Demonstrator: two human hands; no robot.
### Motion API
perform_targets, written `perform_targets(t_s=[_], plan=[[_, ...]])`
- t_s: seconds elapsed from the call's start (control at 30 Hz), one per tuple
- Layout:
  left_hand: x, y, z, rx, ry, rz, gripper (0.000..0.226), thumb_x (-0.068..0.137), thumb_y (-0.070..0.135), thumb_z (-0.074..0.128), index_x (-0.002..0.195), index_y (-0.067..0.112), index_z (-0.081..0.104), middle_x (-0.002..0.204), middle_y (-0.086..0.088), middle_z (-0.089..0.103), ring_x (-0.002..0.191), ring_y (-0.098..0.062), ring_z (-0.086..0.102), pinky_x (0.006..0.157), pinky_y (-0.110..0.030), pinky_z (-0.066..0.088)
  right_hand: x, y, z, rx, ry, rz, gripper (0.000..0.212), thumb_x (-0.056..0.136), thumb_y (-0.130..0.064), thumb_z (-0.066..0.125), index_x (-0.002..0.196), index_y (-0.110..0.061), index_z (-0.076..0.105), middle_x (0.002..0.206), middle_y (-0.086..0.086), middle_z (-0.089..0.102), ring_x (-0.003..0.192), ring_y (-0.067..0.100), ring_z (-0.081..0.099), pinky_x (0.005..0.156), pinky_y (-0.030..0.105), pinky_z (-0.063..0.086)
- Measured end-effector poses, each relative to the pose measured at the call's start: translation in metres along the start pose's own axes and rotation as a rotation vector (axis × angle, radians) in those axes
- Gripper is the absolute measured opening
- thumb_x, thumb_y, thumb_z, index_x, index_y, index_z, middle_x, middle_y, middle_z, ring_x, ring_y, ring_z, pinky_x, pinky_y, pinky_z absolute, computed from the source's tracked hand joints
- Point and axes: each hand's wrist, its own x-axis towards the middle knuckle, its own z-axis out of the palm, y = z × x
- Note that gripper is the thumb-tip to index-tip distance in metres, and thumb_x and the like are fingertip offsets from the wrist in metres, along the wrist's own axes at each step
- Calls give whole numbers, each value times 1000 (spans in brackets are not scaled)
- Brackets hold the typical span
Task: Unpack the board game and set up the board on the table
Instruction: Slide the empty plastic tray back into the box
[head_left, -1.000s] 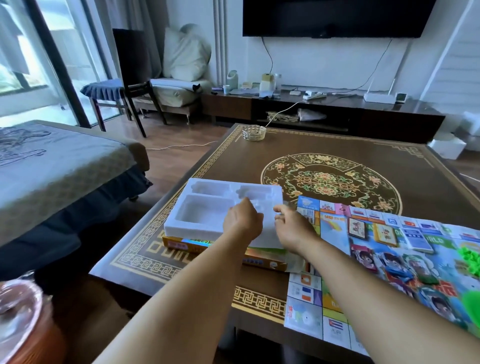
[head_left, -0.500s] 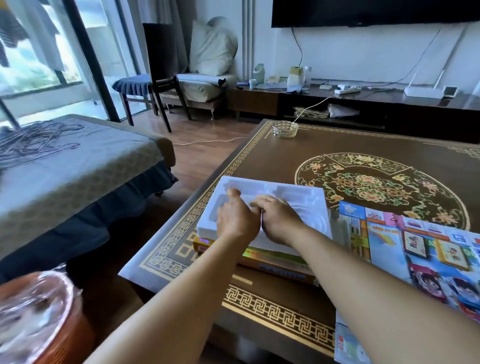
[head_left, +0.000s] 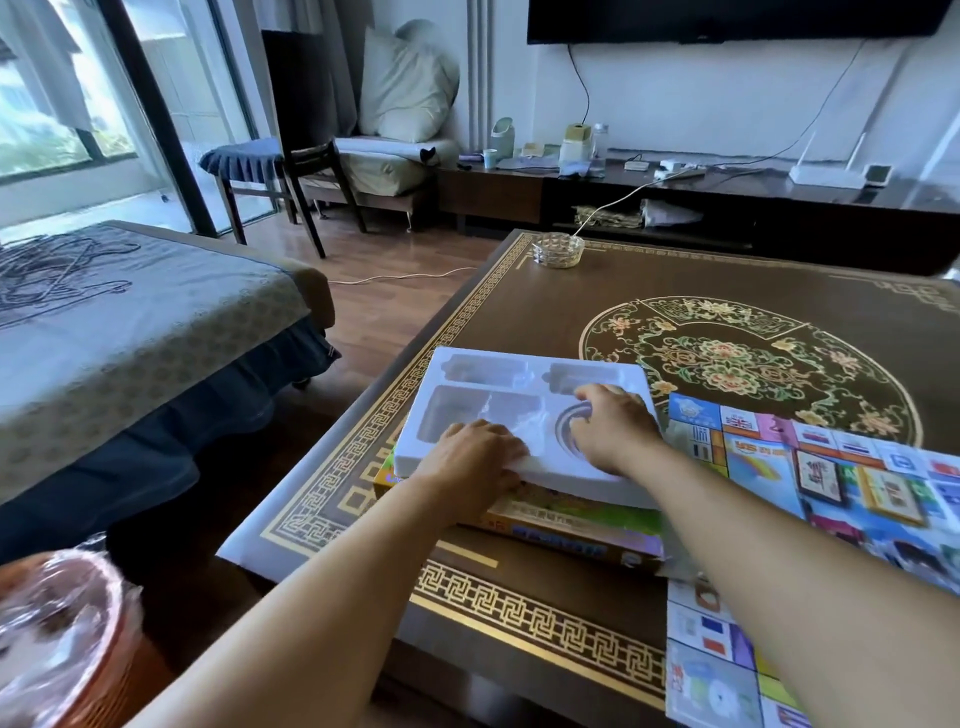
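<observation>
The white plastic tray (head_left: 524, 410) lay on top of the colourful game box (head_left: 576, 525) near the left front of the table (head_left: 727, 270), its moulded pockets facing up. We judged it thin, light and springy, likely to flex or crackle, so best taken by the rim on two sides rather than by the pocket walls. Our left hand (head_left: 475, 457) gripped its near edge, fingers curled over the rim; our right hand (head_left: 610, 428) rested in the round pocket with fingers bent, though whether it pinched anything we could not tell. The cardboard box beneath looked flat and stiff. Just beside it to the right, the glossy game board (head_left: 810, 467) lay unfolded and flat, overhanging the near table edge. The tabletop was dark with gold fretwork and a floral medallion; a glass ashtray (head_left: 557, 250) sat at the far corner.
</observation>
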Motion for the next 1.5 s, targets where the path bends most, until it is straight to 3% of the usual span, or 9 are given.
perform_targets(t_s=[0.27, 0.47, 0.6, 0.7, 0.8, 0.93, 1.1, 1.33, 1.5], plan=[[-8, -6, -37, -41, 397, 316, 15, 75, 13, 57, 82, 14, 70, 83, -2, 71, 81, -26, 68, 78, -29, 35, 5, 6, -60, 61, 192, 73, 55, 91, -41, 47, 140, -18, 37, 139, 10, 46, 123, 34, 45, 97, 37, 37], [-15, 1, -44, -71, 492, 348, 17, 79, 14, 60, 90, 13, 72, 100, -4, 73, 108, -28, 65, 95, -38, 38, -9, 29, -83, 397, -18, 91, 25, 90, -38, 58, 85, -16, 68, 107, 8, 68, 100, 25, 61, 88, 34, 47], [-10, 5, -33, -112, 527, 293, 27, 82, 19, 61, 107, 17, 70, 120, -3, 67, 123, -28, 54, 100, -46, 36, -13, 44, -84, 462, 30, 149, 33, 93, -36, 54, 94, -7, 69, 112, 15, 66, 108, 31, 59, 95, 38, 45], [-5, 12, -21, -176, 481, 78, 71, 83, 14, 65, 145, 21, 34, 153, 0, 32, 143, -18, 25, 116, -41, 21, -3, 55, -83, 440, 116, 285, 46, 93, -42, 50, 104, 2, 63, 108, 15, 60, 99, 32, 57, 89, 37, 44], [0, 23, -3, -271, 453, -215, 89, 88, 21, 58, 151, 18, -4, 160, 2, -3, 147, -14, 1, 117, -32, 4, 14, 65, -79, 382, 213, 388, 44, 93, -43, 46, 100, -3, 62, 96, 17, 60, 79, 29, 55, 71, 32, 43], [16, 25, 39, -233, 154, -491, 73, 95, 46, 36, 151, 16, 1, 160, -5, -9, 147, -19, -9, 118, -44, -3, 39, 80, -70, 383, 328, 500, 50, 92, -44, 44, 109, 1, 60, 95, 25, 61, 73, 35, 60, 56, 30, 43], [59, -2, 43, 37, -8, -280, 60, 95, 56, 27, 147, 25, 21, 159, -3, 7, 147, -23, -2, 115, -51, 0, 77, 98, -63, 344, 377, 527, 55, 92, -47, 41, 106, 3, 60, 85, 18, 53, 74, 30, 54, 62, 30, 40], [135, -80, 14, 305, -150, 28, 65, 93, 61, 28, 150, 38, 7, 160, 8, 3, 148, -17, -2, 116, -46, 8, 122, 109, -68, 316, 385, 533, 45, 95, -44, 39, 79, -4, 53, 76, 16, 50, 59, 23, 46, 53, 29, 32], [144, -49, -2, 205, -71, -83, 65, 95, 48, 40, 150, 34, 9, 161, 2, 2, 148, -20, -1, 115, -50, 3, 115, 109, -82, 297, 399, 514, 47, 97, -38, 39, 87, 3, 61, 86, 17, 53, 80, 33, 56, 68, 33, 37]])
